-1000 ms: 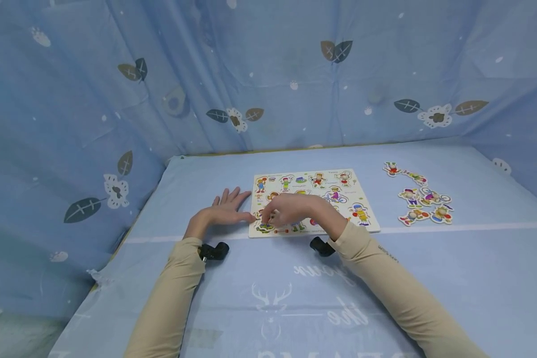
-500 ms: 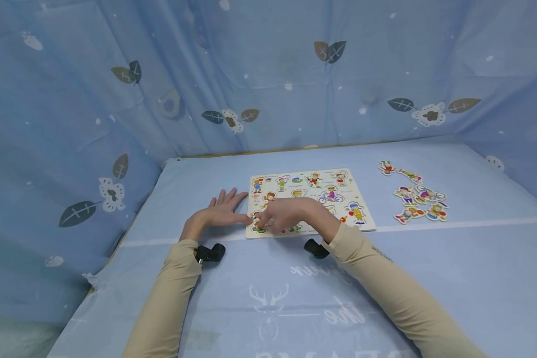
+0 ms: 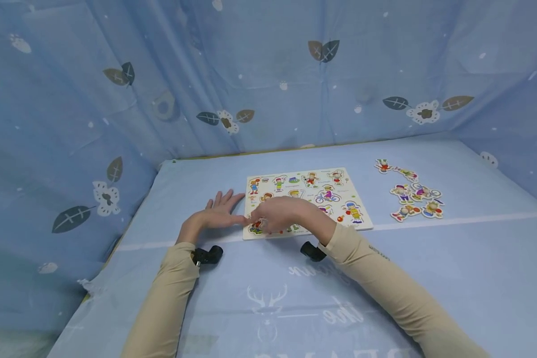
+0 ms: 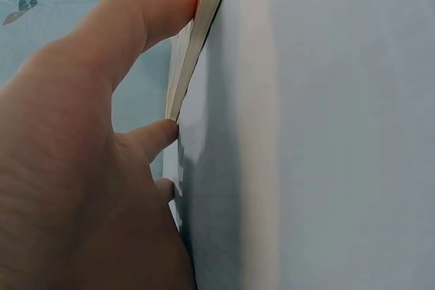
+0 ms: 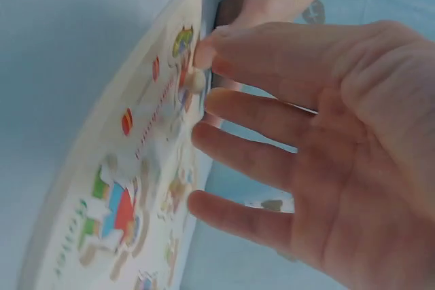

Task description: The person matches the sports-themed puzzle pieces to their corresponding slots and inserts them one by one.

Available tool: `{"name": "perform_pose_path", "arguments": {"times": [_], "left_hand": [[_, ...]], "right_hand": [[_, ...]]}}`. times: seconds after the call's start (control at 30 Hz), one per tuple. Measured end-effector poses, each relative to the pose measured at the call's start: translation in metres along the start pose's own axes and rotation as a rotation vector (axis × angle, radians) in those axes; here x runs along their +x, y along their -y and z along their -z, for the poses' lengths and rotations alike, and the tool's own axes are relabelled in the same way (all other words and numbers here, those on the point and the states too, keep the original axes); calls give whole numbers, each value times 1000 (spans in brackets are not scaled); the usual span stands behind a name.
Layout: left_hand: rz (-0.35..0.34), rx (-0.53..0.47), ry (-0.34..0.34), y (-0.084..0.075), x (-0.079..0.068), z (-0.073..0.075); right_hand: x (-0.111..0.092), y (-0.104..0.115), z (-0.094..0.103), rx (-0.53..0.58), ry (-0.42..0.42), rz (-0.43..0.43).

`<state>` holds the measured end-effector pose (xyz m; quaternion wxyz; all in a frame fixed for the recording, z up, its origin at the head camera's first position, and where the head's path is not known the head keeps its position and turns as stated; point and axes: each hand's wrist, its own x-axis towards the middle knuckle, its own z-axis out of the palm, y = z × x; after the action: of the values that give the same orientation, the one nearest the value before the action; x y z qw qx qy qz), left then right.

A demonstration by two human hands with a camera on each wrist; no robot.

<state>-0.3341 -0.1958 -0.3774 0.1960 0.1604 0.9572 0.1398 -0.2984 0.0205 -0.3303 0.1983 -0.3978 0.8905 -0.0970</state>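
Note:
A white knobbed puzzle board (image 3: 350,191) with colorful sports figures lies on the table. My left hand (image 3: 217,215) rests at its left edge with fingers spread; in the left wrist view its thumb (image 4: 173,8) and a fingertip touch the board's side. My right hand (image 3: 279,214) hovers low over the near left part, fingertips at a child-figure puzzle piece (image 3: 256,228) in that corner. In the right wrist view its fingers (image 5: 245,151) are nearly straight and apart, thumb beside the piece's pale round knob (image 5: 196,81). The two thumbs overlap in that view.
Several loose figure pieces (image 3: 402,193) lie right of the board, some overlapping. A pale blue cloth (image 3: 268,278) covers the table. Patterned curtains (image 3: 268,74) hang behind and at the sides. Black wrist cameras (image 3: 212,254) sit on both wrists.
My right fingertips have shifted slightly left along the corner piece toward the board's left edge. My left hand stays at the edge. The head view has turned a little, shifting the whole scene left.

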Motion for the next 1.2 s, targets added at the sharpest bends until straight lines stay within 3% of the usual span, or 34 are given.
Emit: {"name": "perform_pose_path", "arguments": {"times": [0.27, 0.7, 0.97, 1.2], "left_hand": [[6, -11, -2, 2, 1, -2], [2, -24, -16, 1, -3, -2], [1, -28, -18, 0, -3, -2], [3, -29, -19, -2, -1, -3]], "right_hand": [[-17, -11, 20, 22, -165, 6], [-75, -11, 62, -24, -454, -95], [-104, -21, 77, 79, -535, -147], [-133, -40, 89, 79, -608, -243]]}}
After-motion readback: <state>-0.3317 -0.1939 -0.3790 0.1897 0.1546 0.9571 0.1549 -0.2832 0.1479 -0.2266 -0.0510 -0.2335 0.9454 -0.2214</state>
